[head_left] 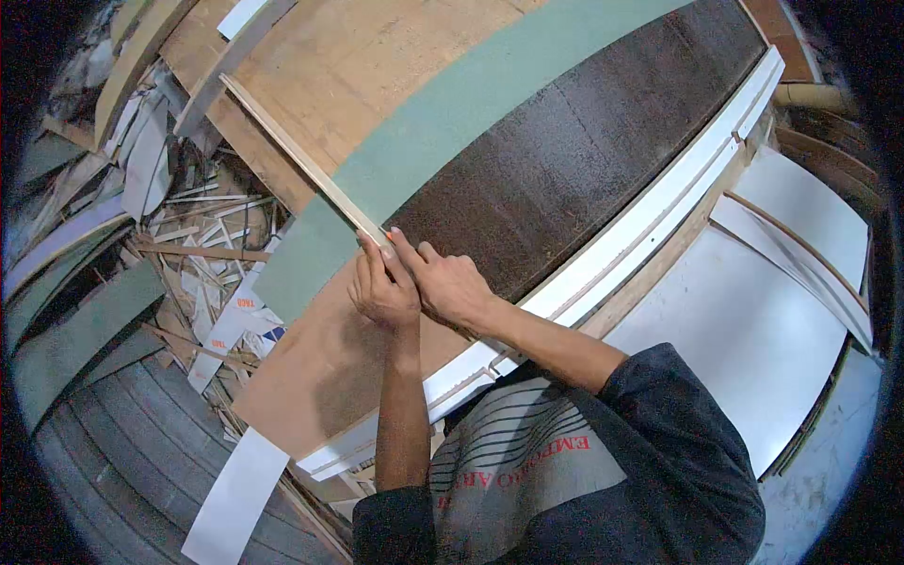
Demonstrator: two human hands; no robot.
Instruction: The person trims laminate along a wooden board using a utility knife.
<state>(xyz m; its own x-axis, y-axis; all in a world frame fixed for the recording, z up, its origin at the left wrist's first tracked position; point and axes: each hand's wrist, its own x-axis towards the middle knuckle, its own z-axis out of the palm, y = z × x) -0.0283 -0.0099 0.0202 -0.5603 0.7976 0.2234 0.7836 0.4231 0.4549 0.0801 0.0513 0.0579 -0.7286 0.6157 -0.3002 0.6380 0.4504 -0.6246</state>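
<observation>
A long, thin wooden strip (292,158) runs from the upper left down to my hands. Its near end is pinched in the fingers of my left hand (384,290). My right hand (454,288) is closed beside it, its fingertips at the same end of the strip. A small orange spot (390,236) shows between the fingertips, too small to name. Beneath the hands are a brown board (320,367), a green sheet (414,137) and a dark brown panel (584,141), laid on the work surface.
White edge strips (659,217) line the near side of the table. White sheets (734,320) are stacked at the right. Offcuts (212,226) and curved boards (141,66) lie at the left. A white piece (235,494) sticks out at the lower left.
</observation>
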